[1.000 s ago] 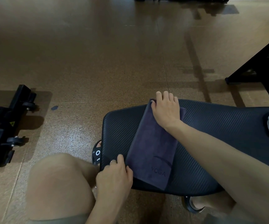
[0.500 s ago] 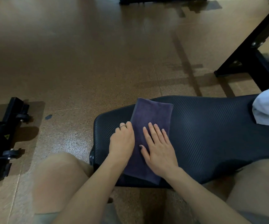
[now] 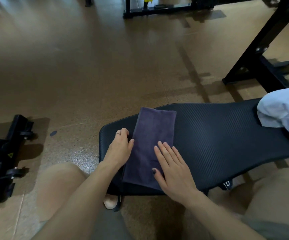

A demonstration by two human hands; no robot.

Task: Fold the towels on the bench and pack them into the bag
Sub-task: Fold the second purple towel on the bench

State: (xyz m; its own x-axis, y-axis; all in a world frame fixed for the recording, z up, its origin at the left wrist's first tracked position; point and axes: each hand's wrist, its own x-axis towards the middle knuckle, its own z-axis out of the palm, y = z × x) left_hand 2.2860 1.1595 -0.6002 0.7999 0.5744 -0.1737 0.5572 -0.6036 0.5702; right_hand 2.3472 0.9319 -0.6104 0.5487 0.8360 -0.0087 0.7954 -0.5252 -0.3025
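bench carries the work | white towel bunched at bench's far right, unfolded | purple towel folded long at bench's left end, near edge overhanging | risk: could slip off or the fold spring open | right hand flat, grip spread, pressing it | left hand against its left edge, fingers curled, grip unclear

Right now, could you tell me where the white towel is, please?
In the head view, the white towel lies crumpled at the far right of the bench, partly cut off by the frame edge, well right of the purple towel.
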